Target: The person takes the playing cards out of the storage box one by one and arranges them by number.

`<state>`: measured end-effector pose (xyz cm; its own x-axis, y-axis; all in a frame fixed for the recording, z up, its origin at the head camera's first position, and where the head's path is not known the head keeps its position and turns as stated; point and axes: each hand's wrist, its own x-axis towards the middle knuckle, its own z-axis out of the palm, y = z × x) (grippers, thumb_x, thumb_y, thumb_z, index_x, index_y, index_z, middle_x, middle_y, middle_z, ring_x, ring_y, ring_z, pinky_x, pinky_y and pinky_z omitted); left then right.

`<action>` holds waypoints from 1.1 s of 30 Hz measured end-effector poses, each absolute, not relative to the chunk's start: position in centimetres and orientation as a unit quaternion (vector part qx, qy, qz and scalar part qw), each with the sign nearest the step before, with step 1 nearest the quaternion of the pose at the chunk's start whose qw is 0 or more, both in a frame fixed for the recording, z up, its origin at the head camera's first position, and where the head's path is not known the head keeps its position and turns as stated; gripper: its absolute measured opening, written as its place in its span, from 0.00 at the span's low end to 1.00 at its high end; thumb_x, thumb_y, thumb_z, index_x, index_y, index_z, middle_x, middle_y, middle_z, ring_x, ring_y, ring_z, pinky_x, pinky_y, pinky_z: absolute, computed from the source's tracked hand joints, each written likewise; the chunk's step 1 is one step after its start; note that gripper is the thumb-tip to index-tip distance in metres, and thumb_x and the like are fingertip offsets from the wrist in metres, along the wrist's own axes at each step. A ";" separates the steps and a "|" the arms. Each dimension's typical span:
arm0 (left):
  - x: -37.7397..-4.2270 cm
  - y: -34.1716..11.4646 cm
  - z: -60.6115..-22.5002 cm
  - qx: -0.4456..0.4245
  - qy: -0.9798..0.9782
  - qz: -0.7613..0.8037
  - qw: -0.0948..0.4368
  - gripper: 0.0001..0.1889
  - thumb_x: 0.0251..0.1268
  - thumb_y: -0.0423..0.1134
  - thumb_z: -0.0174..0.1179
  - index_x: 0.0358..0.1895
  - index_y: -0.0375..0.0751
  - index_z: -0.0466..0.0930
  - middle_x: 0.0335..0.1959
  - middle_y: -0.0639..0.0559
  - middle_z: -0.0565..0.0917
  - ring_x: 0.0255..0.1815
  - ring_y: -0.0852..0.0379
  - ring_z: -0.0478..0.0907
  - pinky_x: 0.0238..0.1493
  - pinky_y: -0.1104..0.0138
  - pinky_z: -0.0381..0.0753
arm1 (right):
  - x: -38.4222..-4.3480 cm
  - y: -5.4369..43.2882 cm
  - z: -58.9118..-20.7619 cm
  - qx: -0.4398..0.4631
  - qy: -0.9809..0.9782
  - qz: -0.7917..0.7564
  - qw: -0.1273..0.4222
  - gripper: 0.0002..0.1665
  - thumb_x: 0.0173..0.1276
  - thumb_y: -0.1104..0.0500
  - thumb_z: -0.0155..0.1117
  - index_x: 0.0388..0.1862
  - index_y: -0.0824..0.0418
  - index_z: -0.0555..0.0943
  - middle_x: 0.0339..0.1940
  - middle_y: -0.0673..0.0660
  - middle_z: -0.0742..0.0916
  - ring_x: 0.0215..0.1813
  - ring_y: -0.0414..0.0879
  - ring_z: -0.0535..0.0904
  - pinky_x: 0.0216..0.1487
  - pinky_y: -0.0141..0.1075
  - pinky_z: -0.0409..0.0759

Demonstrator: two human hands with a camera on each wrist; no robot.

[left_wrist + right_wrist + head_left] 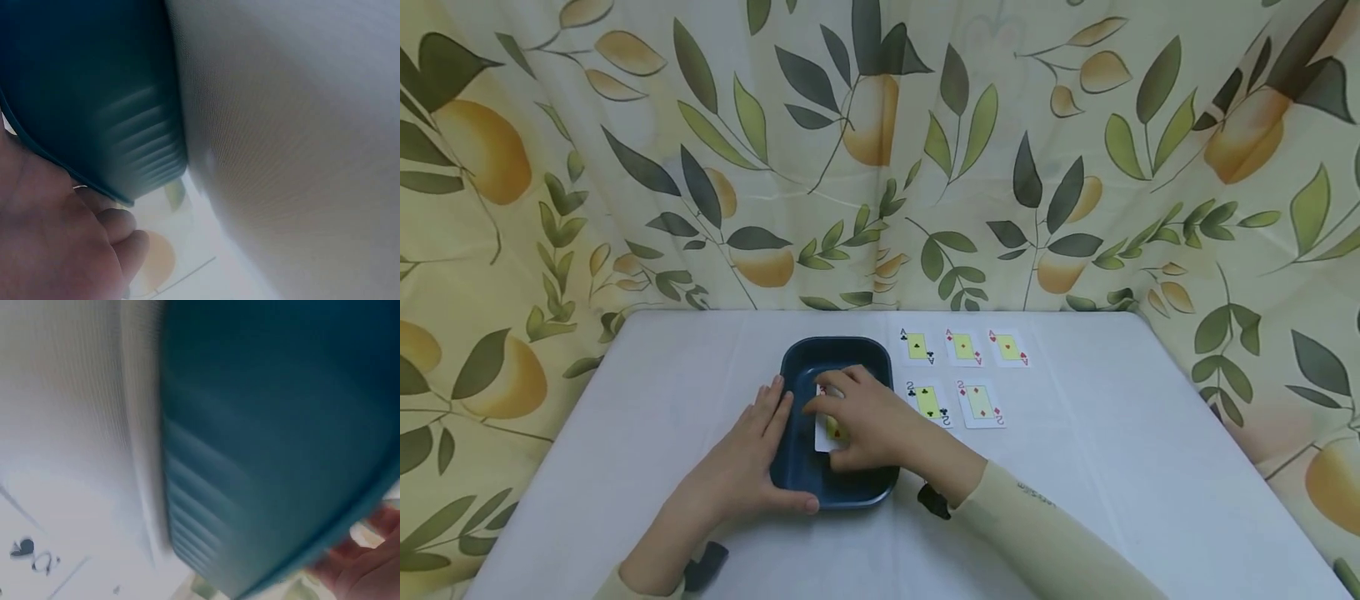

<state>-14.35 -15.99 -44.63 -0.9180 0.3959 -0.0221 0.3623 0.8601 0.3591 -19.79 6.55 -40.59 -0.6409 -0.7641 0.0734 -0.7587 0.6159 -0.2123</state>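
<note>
In the head view a dark blue tray [797, 492] stands on the white table. My left hand [737, 467] lies along its left rim, fingers stretched out and thumb at the near corner. My right hand [868, 421] reaches into the tray from the right. Its bent fingers and thumb span a playing card [825, 439] with a yellow centre, gripping it at its edges. Most of that card's face is hidden under the hand. Both wrist views show the tray's ribbed outer wall [137, 137], with the left fingers [119, 225] by the rim.
Right of the tray, face-up cards lie in two rows. At the back are the ace of clubs [917, 347], ace of diamonds [963, 347] and ace of hearts [1008, 348]. Nearer are the two of clubs [928, 403] and two of diamonds [981, 403]. A patterned curtain [880, 208] hangs behind.
</note>
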 end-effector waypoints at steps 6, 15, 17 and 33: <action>-14.4 -15.9 -44.5 0.199 0.963 0.174 0.051 0.75 0.31 0.88 0.57 0.81 0.40 0.46 0.83 0.47 0.36 0.83 0.43 0.38 0.77 0.46 0.53 | -19.5 7.8 -38.8 -0.419 0.896 -0.146 0.006 0.44 0.56 0.45 0.71 0.73 0.44 0.69 0.74 0.51 0.71 0.70 0.48 0.69 0.66 0.44 0.76; -14.2 -15.7 -44.3 0.192 0.964 0.177 0.050 0.75 0.31 0.86 0.61 0.81 0.40 0.46 0.83 0.47 0.36 0.83 0.43 0.38 0.77 0.46 0.53 | -19.2 10.1 -37.4 -0.378 0.918 -0.123 0.004 0.58 0.49 0.46 0.77 0.78 0.53 0.62 0.73 0.50 0.73 0.70 0.44 0.69 0.66 0.39 0.76; -14.1 -15.7 -44.3 0.190 0.965 0.176 0.049 0.75 0.30 0.86 0.62 0.81 0.40 0.46 0.83 0.47 0.36 0.83 0.43 0.38 0.77 0.46 0.53 | -19.1 10.6 -37.3 -0.370 0.921 -0.122 0.006 0.57 0.48 0.47 0.78 0.77 0.54 0.64 0.72 0.50 0.73 0.69 0.44 0.69 0.65 0.39 0.76; -14.1 -15.7 -44.5 0.198 0.962 0.182 0.039 0.77 0.29 0.86 0.63 0.80 0.37 0.46 0.83 0.44 0.37 0.83 0.43 0.39 0.78 0.48 0.51 | -18.4 17.2 -38.7 -0.289 0.952 -0.085 0.052 0.59 0.42 0.45 0.81 0.75 0.53 0.67 0.70 0.51 0.75 0.68 0.47 0.70 0.66 0.46 0.76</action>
<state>-14.09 -15.74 -44.49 -0.9186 0.3951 -0.0019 0.3670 0.8551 0.3664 -18.36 17.15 -38.67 -0.8279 -0.5587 -0.0501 -0.5408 0.8187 -0.1928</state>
